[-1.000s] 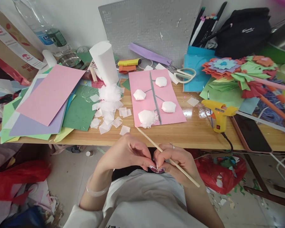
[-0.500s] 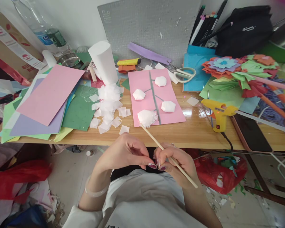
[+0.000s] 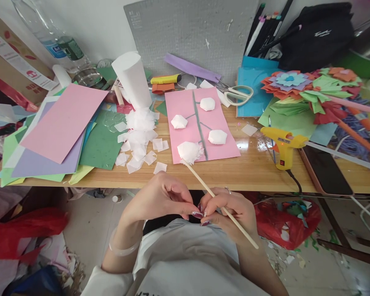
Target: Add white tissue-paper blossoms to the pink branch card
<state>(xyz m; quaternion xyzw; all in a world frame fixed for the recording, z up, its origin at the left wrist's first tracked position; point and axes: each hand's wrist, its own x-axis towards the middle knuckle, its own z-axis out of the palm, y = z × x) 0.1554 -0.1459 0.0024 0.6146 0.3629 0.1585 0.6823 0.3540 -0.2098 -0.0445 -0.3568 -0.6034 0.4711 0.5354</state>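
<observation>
My right hand (image 3: 231,211) is closed round a thin wooden stick (image 3: 217,201) that slants up towards the table edge. Its tip lies by a fluffy white tissue ball (image 3: 189,151) on a pink card (image 3: 200,123). My left hand (image 3: 160,197) is pinched, fingertips meeting those of the right hand close to my chest; whether anything is between them I cannot make out. The pink card carries a grey stem and three flatter white paper blossoms (image 3: 207,103).
White tissue squares (image 3: 138,146) lie beside stacked coloured sheets (image 3: 58,127) at the left. A yellow glue gun (image 3: 283,144), scissors (image 3: 239,94), a white paper roll (image 3: 132,80), paper flowers (image 3: 308,88) and a phone (image 3: 325,170) crowd the wooden table (image 3: 253,172).
The stick's tip has moved up to the tissue ball on the pink card. Both hands stay pinched together near my chest, shifted only slightly.
</observation>
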